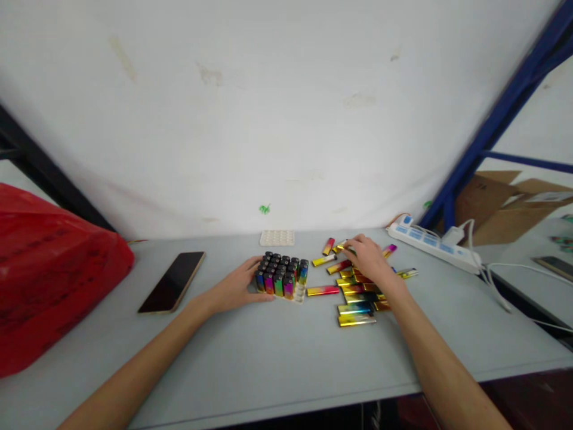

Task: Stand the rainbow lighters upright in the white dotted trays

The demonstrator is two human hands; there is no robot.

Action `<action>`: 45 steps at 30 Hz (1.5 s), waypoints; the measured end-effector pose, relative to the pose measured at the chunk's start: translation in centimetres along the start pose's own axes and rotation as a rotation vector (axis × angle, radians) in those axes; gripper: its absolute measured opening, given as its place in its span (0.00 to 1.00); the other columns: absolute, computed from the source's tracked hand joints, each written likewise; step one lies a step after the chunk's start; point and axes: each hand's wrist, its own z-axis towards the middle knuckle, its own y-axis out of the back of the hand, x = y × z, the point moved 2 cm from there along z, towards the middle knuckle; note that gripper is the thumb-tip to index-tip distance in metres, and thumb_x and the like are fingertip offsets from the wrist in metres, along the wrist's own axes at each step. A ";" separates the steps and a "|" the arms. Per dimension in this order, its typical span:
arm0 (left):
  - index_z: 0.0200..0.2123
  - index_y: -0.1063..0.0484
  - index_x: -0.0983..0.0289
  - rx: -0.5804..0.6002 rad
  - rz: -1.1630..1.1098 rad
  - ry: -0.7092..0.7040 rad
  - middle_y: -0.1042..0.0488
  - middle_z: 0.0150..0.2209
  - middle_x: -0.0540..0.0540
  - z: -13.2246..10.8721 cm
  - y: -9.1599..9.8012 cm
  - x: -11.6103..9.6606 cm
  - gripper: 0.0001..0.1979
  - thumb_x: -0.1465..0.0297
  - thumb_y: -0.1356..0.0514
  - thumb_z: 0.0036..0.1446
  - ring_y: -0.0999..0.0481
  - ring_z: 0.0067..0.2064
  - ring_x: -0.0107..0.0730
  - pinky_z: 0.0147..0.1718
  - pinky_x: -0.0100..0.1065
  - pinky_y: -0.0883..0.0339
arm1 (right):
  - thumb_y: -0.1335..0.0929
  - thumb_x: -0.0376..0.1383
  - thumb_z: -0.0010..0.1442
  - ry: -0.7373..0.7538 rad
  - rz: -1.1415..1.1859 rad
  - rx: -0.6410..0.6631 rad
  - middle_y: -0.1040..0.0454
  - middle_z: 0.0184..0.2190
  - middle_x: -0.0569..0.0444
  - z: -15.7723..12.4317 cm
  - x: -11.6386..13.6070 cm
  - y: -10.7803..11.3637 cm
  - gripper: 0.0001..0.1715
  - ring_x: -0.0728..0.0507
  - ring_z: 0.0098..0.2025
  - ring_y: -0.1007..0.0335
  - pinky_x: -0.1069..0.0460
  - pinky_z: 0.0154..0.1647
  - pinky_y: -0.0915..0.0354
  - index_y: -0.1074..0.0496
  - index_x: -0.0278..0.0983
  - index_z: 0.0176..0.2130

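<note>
My left hand [244, 283] grips the left side of a white plastic tray [299, 294], thumb at the front and fingers behind. Colourful metallic lighters [280, 283] with black tops stand upright in rows in it; some holes at its right front corner hold nothing. My right hand [367, 260] reaches over a loose pile of lighters [356, 298] lying flat, mostly gold, some red or blue. Its thumb and fingers are closed on a gold lighter [348, 249] at the back of the pile. The palm hides part of the pile.
A second white tray [277, 237] lies against the wall. A phone [172, 282] and a red plastic bag [54, 269] are at the left. To the right lie a white power strip [434, 246] with cables, and a cardboard box [505, 206] beyond a blue post.
</note>
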 end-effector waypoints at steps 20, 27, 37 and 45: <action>0.81 0.20 0.58 -0.032 0.001 -0.011 0.25 0.85 0.69 -0.1 -0.3 0.6 0.51 0.34 0.20 0.67 0.24 0.84 0.74 0.89 0.65 0.34 | 0.34 0.90 0.66 -0.032 1.130 0.124 0.27 0.27 0.58 -1.2 8.0 0.4 0.53 0.42 0.29 0.26 0.46 0.37 0.22 0.30 0.46 0.37; 0.83 0.21 0.55 -0.039 -0.011 -0.017 0.26 0.86 0.68 -0.1 -0.3 0.7 0.54 0.32 0.20 0.65 0.25 0.85 0.73 0.89 0.65 0.35 | 0.30 0.88 0.64 -0.102 1.192 0.197 0.45 0.24 0.67 -2.0 9.9 -0.9 0.50 0.48 0.23 0.52 0.52 0.22 0.47 0.35 0.48 0.37; 0.82 0.20 0.55 -0.041 -0.008 -0.017 0.26 0.86 0.66 -0.1 -0.4 0.8 0.51 0.35 0.19 0.67 0.25 0.85 0.72 0.89 0.64 0.35 | 0.32 0.65 0.73 0.005 0.833 -0.016 0.40 0.21 0.57 -2.3 10.0 -1.5 0.36 0.43 0.28 0.43 0.47 0.30 0.46 0.42 0.48 0.24; 0.82 0.21 0.54 -0.027 -0.009 -0.013 0.28 0.87 0.66 -0.1 -0.2 0.7 0.54 0.30 0.21 0.66 0.26 0.86 0.71 0.90 0.62 0.36 | 0.34 0.69 0.80 0.053 0.845 -0.032 0.34 0.25 0.60 -2.8 10.2 -0.1 0.35 0.42 0.30 0.35 0.48 0.34 0.37 0.35 0.47 0.35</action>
